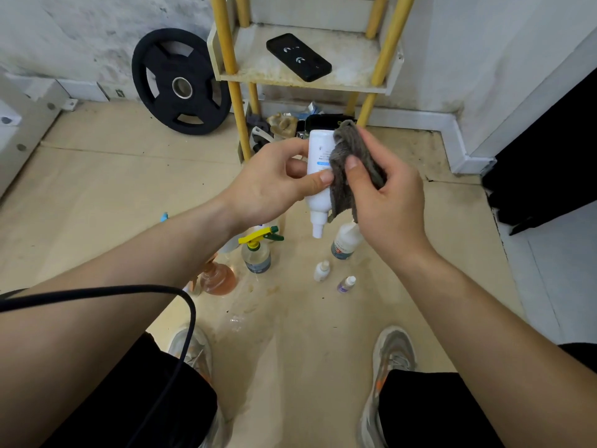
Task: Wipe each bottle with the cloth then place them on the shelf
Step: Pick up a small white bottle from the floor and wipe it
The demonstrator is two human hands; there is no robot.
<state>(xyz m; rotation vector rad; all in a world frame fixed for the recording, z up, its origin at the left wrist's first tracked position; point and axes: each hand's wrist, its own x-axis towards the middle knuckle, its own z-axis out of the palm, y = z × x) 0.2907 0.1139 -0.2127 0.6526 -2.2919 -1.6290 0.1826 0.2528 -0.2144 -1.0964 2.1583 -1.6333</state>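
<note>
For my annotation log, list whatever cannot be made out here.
Head view:
- White bottle label: print too small, partly covered by the grey cloth and left hand.
- Clutter under the shelf: hidden behind bottle and cloth.
- Blue-tipped item on the floor: mostly hidden by the left forearm.

Left hand [274, 179] grips an upended white bottle [318, 176]; right hand [387, 195] presses a grey cloth [350, 163] against it.

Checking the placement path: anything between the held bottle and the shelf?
Nothing visible in the gap between the bottle, gripped by the left hand, and the shelf ahead. On the shelf a phone lies across the middle and right; the board to its left is bare. The right hand holds the cloth against the bottle.
</note>
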